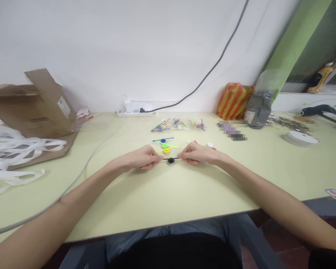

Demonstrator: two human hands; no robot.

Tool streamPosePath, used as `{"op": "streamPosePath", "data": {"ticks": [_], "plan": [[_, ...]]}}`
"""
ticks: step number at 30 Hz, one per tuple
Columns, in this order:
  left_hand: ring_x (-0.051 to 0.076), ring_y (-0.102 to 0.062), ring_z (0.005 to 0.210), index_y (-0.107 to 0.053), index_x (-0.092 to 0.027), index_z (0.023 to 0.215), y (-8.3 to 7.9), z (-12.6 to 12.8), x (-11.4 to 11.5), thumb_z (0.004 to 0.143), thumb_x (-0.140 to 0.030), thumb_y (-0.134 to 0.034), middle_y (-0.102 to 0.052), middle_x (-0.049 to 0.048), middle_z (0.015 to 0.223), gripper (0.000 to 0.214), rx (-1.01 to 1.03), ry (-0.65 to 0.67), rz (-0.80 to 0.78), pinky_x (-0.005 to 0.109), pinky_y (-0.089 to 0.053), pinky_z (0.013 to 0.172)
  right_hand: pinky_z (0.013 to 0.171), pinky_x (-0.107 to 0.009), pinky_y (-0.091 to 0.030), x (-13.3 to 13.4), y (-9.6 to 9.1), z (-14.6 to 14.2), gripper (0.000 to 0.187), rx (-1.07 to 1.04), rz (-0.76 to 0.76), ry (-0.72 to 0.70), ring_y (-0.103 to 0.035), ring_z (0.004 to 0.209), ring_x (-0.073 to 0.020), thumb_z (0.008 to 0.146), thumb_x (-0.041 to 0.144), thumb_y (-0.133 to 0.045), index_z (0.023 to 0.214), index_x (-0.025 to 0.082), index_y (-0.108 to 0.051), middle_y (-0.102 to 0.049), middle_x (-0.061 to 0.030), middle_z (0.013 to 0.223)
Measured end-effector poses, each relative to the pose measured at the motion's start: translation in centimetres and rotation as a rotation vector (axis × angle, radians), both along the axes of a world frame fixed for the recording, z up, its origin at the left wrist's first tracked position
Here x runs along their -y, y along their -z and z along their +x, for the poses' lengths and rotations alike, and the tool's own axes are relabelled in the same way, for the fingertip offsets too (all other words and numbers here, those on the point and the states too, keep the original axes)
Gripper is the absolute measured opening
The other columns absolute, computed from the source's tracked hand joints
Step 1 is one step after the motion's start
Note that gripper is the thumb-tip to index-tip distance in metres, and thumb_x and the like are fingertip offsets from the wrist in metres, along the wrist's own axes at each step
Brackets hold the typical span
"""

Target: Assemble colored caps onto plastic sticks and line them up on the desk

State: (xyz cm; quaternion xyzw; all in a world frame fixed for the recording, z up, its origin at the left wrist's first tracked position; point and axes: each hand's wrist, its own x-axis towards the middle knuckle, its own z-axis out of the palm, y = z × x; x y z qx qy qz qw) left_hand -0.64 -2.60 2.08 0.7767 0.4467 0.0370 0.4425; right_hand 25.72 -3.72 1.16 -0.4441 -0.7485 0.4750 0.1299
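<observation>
**Over the pale table [162,201], holds a black piece [171,160] by both ends**

With thumb and fingers of the left hand [146,157], pinches the left end of the thin bar; with the right hand [197,153], pinches the right end in the same manner. Holds it nearly level before the body, with its round middle and clear base between the hands. Cannot tell about contact of this base with the table. Just beyond, has in a row a yellow piece [166,150], partly covered by the left hand, a green piece [165,146] and a blue piece [163,141]. Near the right hand, has a white disc [210,145]. Farther back, has three clear packets [180,124] with coloured parts, then a power strip [136,114] beside the wall [86,45]. To the left, has a cardboard box [42,116].
</observation>
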Motion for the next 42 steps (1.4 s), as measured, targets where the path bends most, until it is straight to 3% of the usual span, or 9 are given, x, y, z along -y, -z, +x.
{"op": "streamPosePath", "data": {"ticks": [8, 16, 25, 30, 42], "plan": [[0.008, -0.028, 0.042, -0.045, -0.018, 0.051, 0.1, -0.1, 0.0, 0.089, -0.065, -0.048, -0.041, -0.0008, 0.043, 0.06, -0.012, 0.013, 0.028, 0.026, -0.025, 0.048, 0.046, -0.024, -0.023, 0.1, -0.2, 0.1, 0.048, 0.031, 0.011, 0.049, -0.032, 0.045, -0.0071, 0.084, 0.057, -0.061, 0.06, 0.016, -0.054, -0.044, 0.0032, 0.046], [0.009, -0.029, 0.042, -0.046, -0.018, 0.052, 0.3, -0.1, -0.1, 0.089, -0.065, -0.049, -0.043, -0.0004, 0.044, 0.06, -0.004, 0.009, 0.082, 0.027, -0.024, 0.047, 0.047, -0.024, -0.022, 0.0, -0.8, 0.9, 0.036, 0.029, -0.007, -0.053, -0.029, 0.047, -0.0074, 0.087, 0.046, -0.057, 0.071, 0.015, -0.061, -0.043, 0.0046, 0.049], [0.009, -0.029, 0.042, -0.044, -0.018, 0.053, 0.4, -0.1, -0.2, 0.091, -0.063, -0.047, -0.042, -0.001, 0.045, 0.059, -0.032, 0.023, 0.089, 0.027, -0.024, 0.047, 0.046, -0.024, -0.019, -0.2, -0.5, 0.9, 0.041, 0.037, -0.022, -0.051, -0.027, 0.046, -0.0068, 0.087, 0.052, -0.056, 0.068, 0.015, -0.057, -0.04, 0.0058, 0.047], [0.008, -0.028, 0.042, -0.043, -0.018, 0.053, 0.6, 0.1, -0.3, 0.09, -0.062, -0.047, -0.041, -0.0014, 0.045, 0.057, -0.028, 0.025, 0.09, 0.026, -0.024, 0.046, 0.047, -0.024, -0.02, -0.3, -0.2, 0.6, 0.036, 0.017, -0.004, -0.039, -0.026, 0.045, -0.0061, 0.087, 0.043, -0.056, 0.063, 0.017, -0.051, -0.039, 0.0065, 0.047], [0.008, -0.028, 0.041, -0.043, -0.019, 0.053, 0.3, 0.7, -0.1, 0.086, -0.06, -0.053, -0.039, -0.002, 0.045, 0.053, -0.018, 0.026, 0.099, 0.026, -0.02, 0.044, 0.05, -0.025, -0.025, -0.2, -0.1, 0.0, 0.022, 0.098, 0.072, -0.013, -0.033, 0.046, -0.0079, 0.079, 0.03, -0.053, 0.064, 0.015, -0.058, -0.044, 0.0047, 0.047]]}}
